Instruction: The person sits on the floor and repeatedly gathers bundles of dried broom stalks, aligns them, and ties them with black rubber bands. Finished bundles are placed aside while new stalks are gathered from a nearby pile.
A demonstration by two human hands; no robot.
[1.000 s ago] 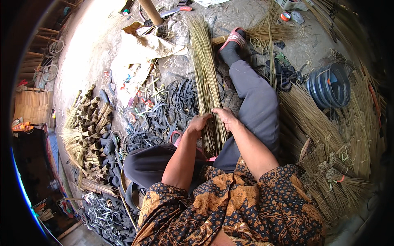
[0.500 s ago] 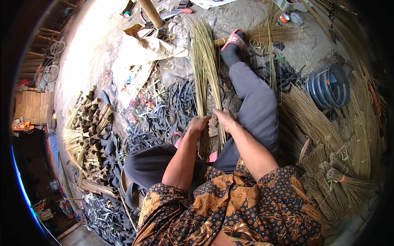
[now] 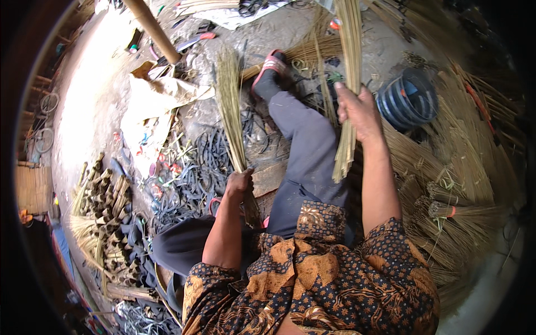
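The stalks are lying split between two hands: the left hand (image 3: 240,184) is gripping one bunch (image 3: 229,106) near its lower end, fingers curling around it, the tops fanning out beside the outstretched leg (image 3: 304,120); the right hand (image 3: 360,111), slightly blurred, is clasping the other bunch (image 3: 350,50) well apart, its cut end hanging over or beside the thigh, contact being hard to tell; the dividing is looking done, while neither bunch is showing a tie, so any binding is seeming undone; short bundles (image 3: 103,218) are lying stacked at far left, a bundle with an orange band (image 3: 446,211) is resting at right, and many long stalks (image 3: 463,139) are remaining there, seemingly loose
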